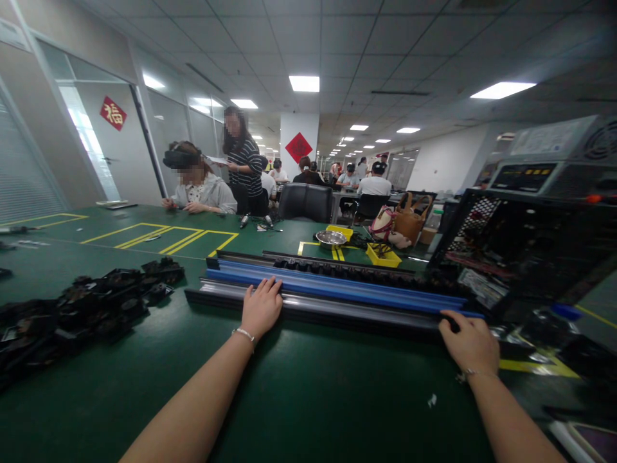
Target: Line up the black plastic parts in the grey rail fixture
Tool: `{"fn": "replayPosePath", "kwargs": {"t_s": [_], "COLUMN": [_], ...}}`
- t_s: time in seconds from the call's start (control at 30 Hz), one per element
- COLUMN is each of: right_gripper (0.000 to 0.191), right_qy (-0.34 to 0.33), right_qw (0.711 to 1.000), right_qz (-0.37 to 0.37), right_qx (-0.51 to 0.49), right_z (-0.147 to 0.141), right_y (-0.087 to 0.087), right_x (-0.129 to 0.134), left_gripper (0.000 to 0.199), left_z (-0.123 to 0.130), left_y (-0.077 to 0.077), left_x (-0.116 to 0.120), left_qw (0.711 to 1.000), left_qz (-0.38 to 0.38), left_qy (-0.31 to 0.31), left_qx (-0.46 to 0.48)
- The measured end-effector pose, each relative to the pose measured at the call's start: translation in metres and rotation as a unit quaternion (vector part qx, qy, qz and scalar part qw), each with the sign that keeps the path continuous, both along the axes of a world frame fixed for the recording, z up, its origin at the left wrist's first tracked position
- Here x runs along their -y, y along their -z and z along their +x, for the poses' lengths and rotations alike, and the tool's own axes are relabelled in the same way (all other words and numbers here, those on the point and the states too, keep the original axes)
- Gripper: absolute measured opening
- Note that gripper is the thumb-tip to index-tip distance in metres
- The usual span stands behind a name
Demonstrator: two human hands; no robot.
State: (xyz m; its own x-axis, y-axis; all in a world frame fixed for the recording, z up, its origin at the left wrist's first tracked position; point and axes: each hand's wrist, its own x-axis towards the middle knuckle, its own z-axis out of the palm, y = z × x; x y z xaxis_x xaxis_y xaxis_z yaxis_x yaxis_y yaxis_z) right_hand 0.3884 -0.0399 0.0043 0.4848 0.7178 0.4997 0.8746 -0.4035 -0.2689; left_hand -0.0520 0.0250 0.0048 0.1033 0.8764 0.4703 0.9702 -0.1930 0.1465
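Observation:
Long black rails [357, 310] and a blue rail [337, 284] lie side by side across the green table. My left hand [261, 307] rests on the nearer rails left of their middle, fingers spread and reaching to the blue one. At the right end of the rails is my right hand [470, 341], its fingers bent over the edge of the blue and black pieces, thumb apart from the index finger. Behind the blue rail runs a row of small black parts [337, 269].
A heap of black parts [96, 308] covers the left side. An open computer case [525, 244] stands at the right. Beyond the rails are a metal bowl [331, 238] and yellow trays [384, 255]. A person in a headset [202, 190] sits across the table.

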Motion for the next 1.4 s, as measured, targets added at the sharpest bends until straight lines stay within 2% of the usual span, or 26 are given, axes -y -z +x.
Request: {"fn": "replayPosePath", "kwargs": {"t_s": [0.27, 0.67, 0.9, 1.4], "right_gripper": [0.040, 0.039, 0.037, 0.037], "right_qy": [-0.019, -0.031, -0.064, -0.074], "right_qw": [0.999, 1.000, 0.997, 0.996], "right_qz": [-0.017, 0.002, 0.019, 0.027], "right_qx": [-0.038, -0.002, 0.036, 0.034], "right_z": [-0.009, -0.012, -0.026, -0.029], "right_y": [-0.003, 0.002, 0.002, 0.004], "right_x": [-0.001, -0.003, -0.005, -0.007], "left_gripper": [0.047, 0.047, 0.047, 0.047], "left_z": [0.001, 0.001, 0.002, 0.001], "left_y": [0.001, -0.001, -0.001, 0.002], "left_x": [0.000, 0.000, 0.000, -0.001], "left_qw": [1.000, 1.000, 1.000, 1.000], "left_qz": [0.000, -0.012, -0.007, 0.000], "left_qy": [-0.005, -0.009, -0.006, -0.004], "left_qx": [-0.002, 0.002, 0.000, -0.004]}}
